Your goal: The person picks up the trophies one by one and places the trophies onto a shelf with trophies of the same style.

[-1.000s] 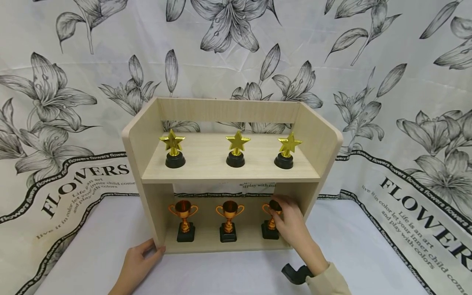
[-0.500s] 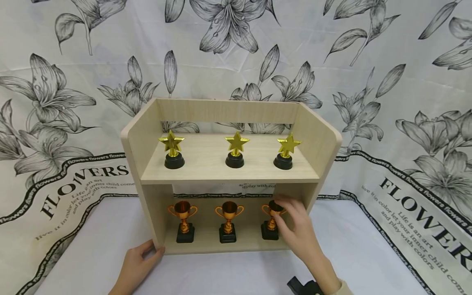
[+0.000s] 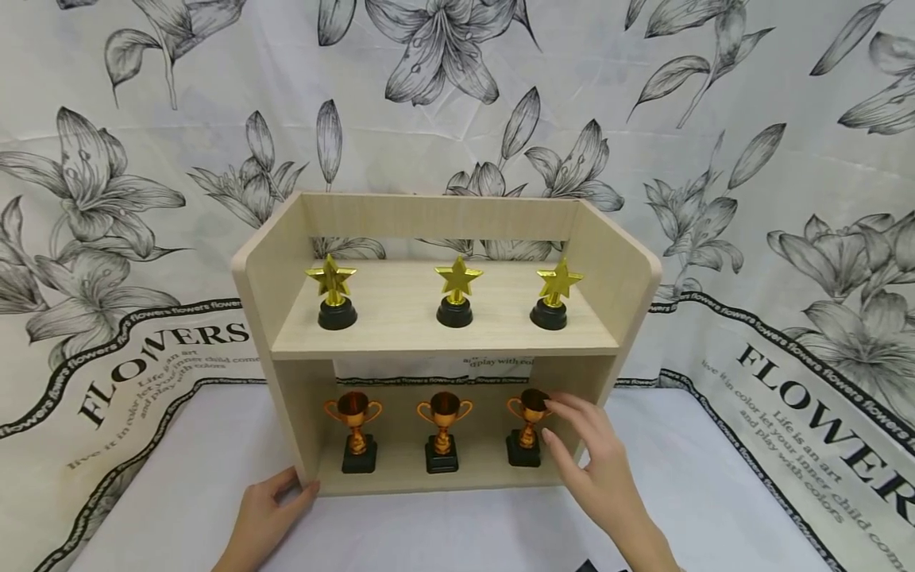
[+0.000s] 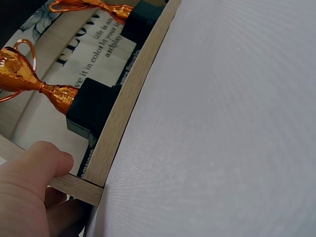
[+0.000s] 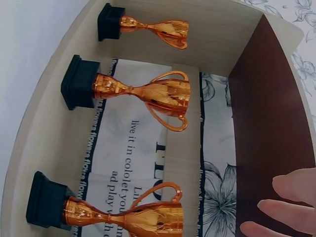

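Observation:
My left hand (image 3: 268, 512) grips the lower front corner of a light wooden two-tier shelf (image 3: 400, 318). In the left wrist view its thumb (image 4: 52, 160) lies inside the side panel and the fingers are outside. My right hand (image 3: 600, 469) is beside the right trophy cup (image 3: 527, 409), fingers spread and holding nothing. Its fingers (image 5: 291, 187) show apart from the cups in the right wrist view. A middle trophy cup (image 3: 444, 413) and a left trophy cup (image 3: 355, 413) stand upright in the same lower tier. All three are orange-gold on black square bases.
On the upper tier stand three gold star trophies: left (image 3: 332, 282), middle (image 3: 457, 280) and right (image 3: 557, 284), each on a round black base. A white cloth (image 3: 429, 536) covers the table. Behind the shelf hangs a flower-printed backdrop (image 3: 400, 151).
My right hand has let go of the right trophy cup and drawn back to the right and toward me, its fingers opening. The left hand keeps its hold on the shelf.

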